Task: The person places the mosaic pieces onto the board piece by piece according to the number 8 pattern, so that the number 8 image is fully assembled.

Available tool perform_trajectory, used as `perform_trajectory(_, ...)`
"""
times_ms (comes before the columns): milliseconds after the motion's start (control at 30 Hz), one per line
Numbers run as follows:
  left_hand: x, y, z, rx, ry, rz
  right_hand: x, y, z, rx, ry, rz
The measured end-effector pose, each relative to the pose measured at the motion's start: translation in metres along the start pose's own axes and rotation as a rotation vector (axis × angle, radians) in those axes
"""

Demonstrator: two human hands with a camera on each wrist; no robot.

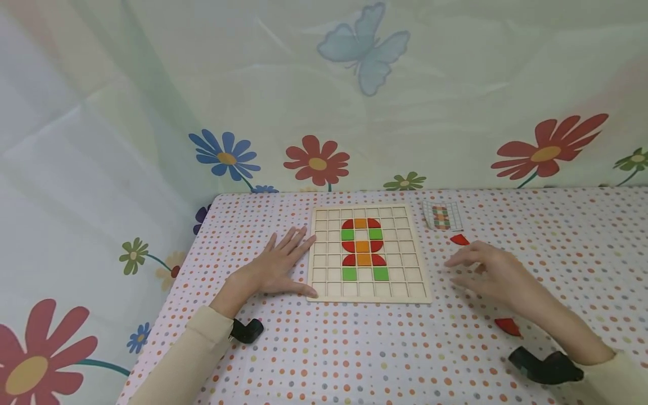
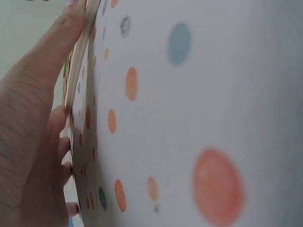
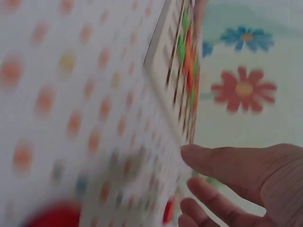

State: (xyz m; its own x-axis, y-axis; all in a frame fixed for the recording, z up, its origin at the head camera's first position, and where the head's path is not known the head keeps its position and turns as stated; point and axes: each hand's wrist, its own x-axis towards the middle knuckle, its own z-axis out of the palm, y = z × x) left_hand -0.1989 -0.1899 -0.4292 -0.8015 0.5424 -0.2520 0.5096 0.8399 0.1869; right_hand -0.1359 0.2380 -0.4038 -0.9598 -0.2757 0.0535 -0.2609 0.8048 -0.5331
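A wooden grid board (image 1: pixel 401 245) lies on the table, with several red rounded-corner pieces, orange squares and green squares set in its middle columns. My left hand (image 1: pixel 275 267) is spread flat beside the board, its thumb and index fingertips at the left rim. To the right of the board, my right hand (image 1: pixel 493 273) hovers over the cloth with loosely bent fingers, thumb and fingertips apart; nothing shows between them. One red piece (image 1: pixel 459 239) lies just beyond its fingertips. Another red piece (image 1: pixel 508 326) rests nearer the body, below the right wrist.
A small paper card (image 1: pixel 442 216) printed with a coloured grid pattern lies off the board's upper right corner. Dotted cloth (image 1: pixel 354 349) covers the table. Behind it hangs a flowered backdrop (image 1: pixel 445 112). Black wrist devices (image 1: pixel 547 365) sit under both wrists.
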Motion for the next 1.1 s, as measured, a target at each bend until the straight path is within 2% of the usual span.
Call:
perform_trajectory(133,-0.001,0.000,0.001,0.009,0.006,-0.002,-0.004,0.040,-0.016,-0.059,0.017,0.100)
perform_trajectory(233,-0.001,-0.001,0.003,0.012,0.007,-0.002,-0.004,0.056,-0.020,-0.046,0.000,0.139)
perform_trajectory(333,-0.002,-0.001,0.003,0.005,0.017,0.007,-0.002,0.060,-0.021,-0.025,-0.018,0.178)
perform_trajectory(633,0.001,0.000,0.001,0.009,0.007,0.012,-0.002,0.056,-0.025,-0.078,-0.010,0.305)
perform_trajectory(833,0.001,0.000,0.002,0.009,0.012,0.007,-0.005,0.057,-0.023,-0.037,0.037,0.264)
perform_trajectory(1100,0.000,0.000,0.001,-0.004,0.012,0.007,-0.014,0.060,-0.013,0.007,0.155,0.212)
